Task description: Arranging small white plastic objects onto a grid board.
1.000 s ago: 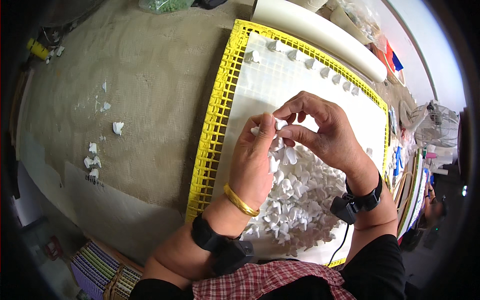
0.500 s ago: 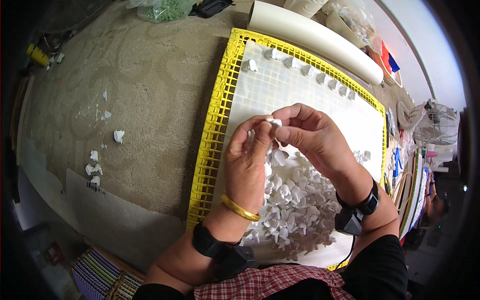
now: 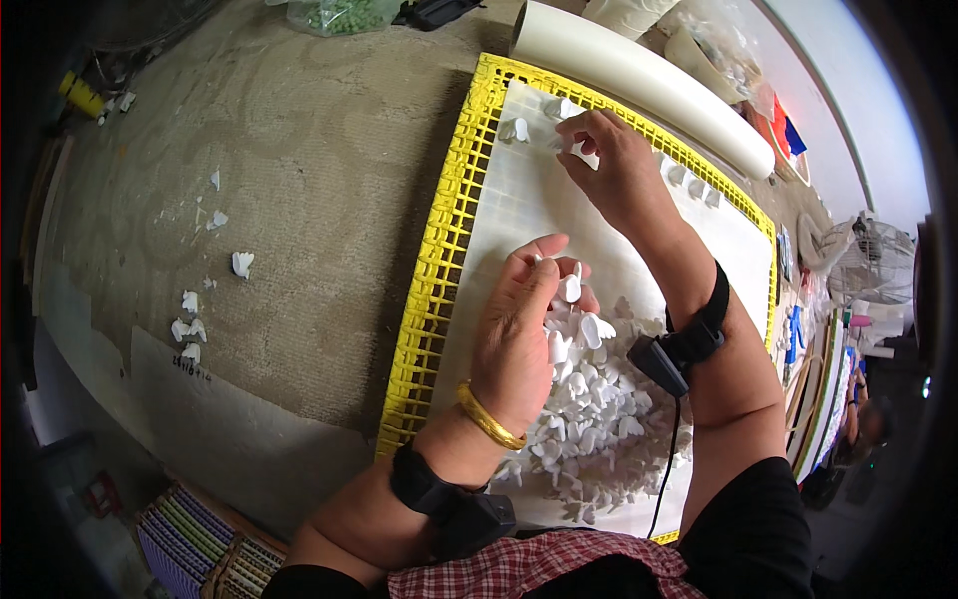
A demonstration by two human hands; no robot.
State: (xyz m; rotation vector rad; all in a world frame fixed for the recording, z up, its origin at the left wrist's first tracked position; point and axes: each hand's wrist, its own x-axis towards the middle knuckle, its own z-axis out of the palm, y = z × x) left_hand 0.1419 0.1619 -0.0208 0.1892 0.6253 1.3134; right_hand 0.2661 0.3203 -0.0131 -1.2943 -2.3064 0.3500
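Several small white petal-shaped pieces (image 3: 571, 289) are held in my left hand (image 3: 519, 309), its fingers curled and the thumb over them, above the pile. My right hand (image 3: 609, 165) reaches to the far edge of the white sheet, its thumb and forefinger curved round a small white petal-shaped piece (image 3: 557, 144), blurred and partly hidden. Beside it stands a single cupped white piece (image 3: 515, 130). A row of similar pieces (image 3: 696, 187) runs along the sheet's far edge, its middle covered by my right hand. Below my hands lies a heap of loose white petal pieces (image 3: 589, 424).
The sheet (image 3: 489, 215) lies on a yellow plastic grid (image 3: 427, 275). Behind it rests a thick cream roll (image 3: 639, 85). White scraps (image 3: 190, 327) lie on the grey surface at left. A fan (image 3: 866, 258) and a bag of green pieces (image 3: 339, 15) are farther out.
My right hand has left my left hand and moved away from me to the sheet's far edge. My left hand has shifted slightly right and loosened, showing the pieces in it.
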